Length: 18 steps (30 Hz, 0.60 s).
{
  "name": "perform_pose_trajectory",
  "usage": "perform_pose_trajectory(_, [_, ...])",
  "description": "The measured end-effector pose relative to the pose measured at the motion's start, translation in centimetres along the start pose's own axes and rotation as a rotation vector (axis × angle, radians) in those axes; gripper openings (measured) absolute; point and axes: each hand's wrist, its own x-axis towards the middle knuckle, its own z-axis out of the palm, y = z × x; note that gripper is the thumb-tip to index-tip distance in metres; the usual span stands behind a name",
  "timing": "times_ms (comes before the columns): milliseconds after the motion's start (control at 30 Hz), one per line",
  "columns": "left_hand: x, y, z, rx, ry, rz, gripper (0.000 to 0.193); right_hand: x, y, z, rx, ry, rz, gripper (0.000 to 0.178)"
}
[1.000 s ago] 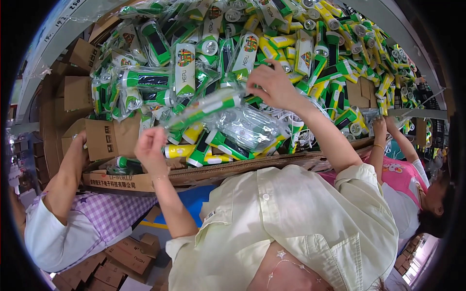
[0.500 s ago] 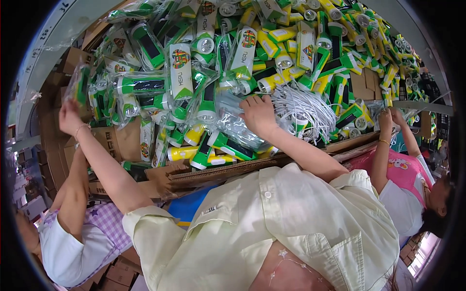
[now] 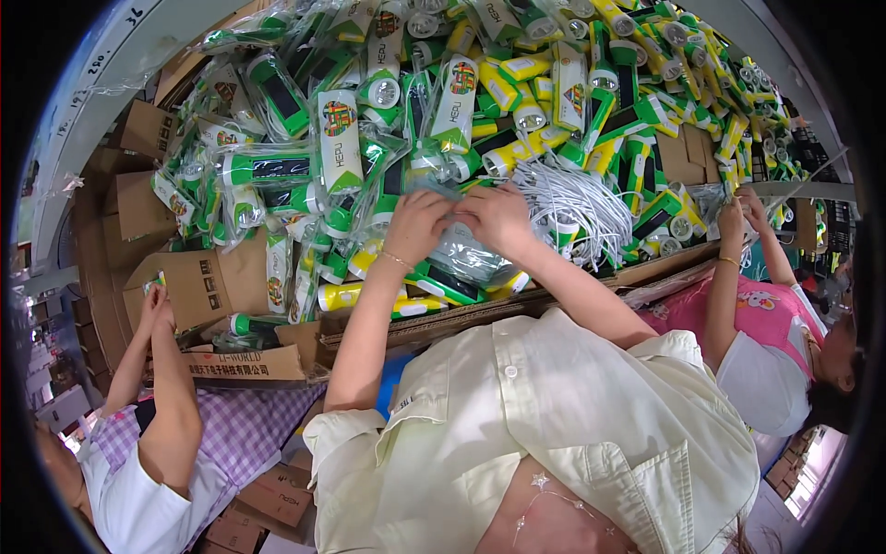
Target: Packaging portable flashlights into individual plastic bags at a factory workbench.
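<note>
My left hand [image 3: 417, 224] and my right hand [image 3: 496, 222] meet over a stack of clear plastic bags [image 3: 466, 254] at the front of a heap of flashlights. The fingers of both hands are bent and pinched on thin clear plastic; the exact grip is partly hidden behind the knuckles. Just right of my right hand lies a bundle of white cables [image 3: 581, 212]. Below the bags rests a green and white flashlight [image 3: 445, 280] with a dark panel. Bagged green flashlights [image 3: 268, 168] with white printed cards [image 3: 340, 143] are heaped to the left.
Loose yellow and green flashlights [image 3: 637, 120] pile up at the right and back. A cardboard edge [image 3: 517, 309] runs along the front. At the left, a co-worker's hands [image 3: 159, 309] hold something small; another co-worker's hands [image 3: 741, 217] work at the right. Cardboard boxes [image 3: 143, 208] stand far left.
My left hand has come from the far left, where it held a bagged flashlight, to beside my right hand; that flashlight is gone from it. The left co-worker's hands show more clearly.
</note>
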Motion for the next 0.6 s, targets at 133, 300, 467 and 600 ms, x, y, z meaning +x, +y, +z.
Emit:
perform_pose_trajectory(133, [0.5,1.3,0.0,0.027,-0.023,0.023,0.018,-0.7,-0.5,-2.8,0.017,0.096,-0.063,0.008])
perform_pose_trajectory(300, [0.8,4.8,-1.3,-0.049,0.079,-0.108,0.015,-0.5,-1.1,-6.7,0.052,0.161,-0.208,0.011])
perform_pose_trajectory(467, [0.0,7.5,-2.7,-0.169,-0.035,-0.309,0.015,-1.2,-1.7,-8.8,0.021,0.060,-0.383,0.015])
perform_pose_trajectory(600, [-1.9,7.7,-4.3,-0.176,-0.054,-0.430,0.016,-1.8,-1.6,-9.4,-0.088,-0.059,-0.396,0.020])
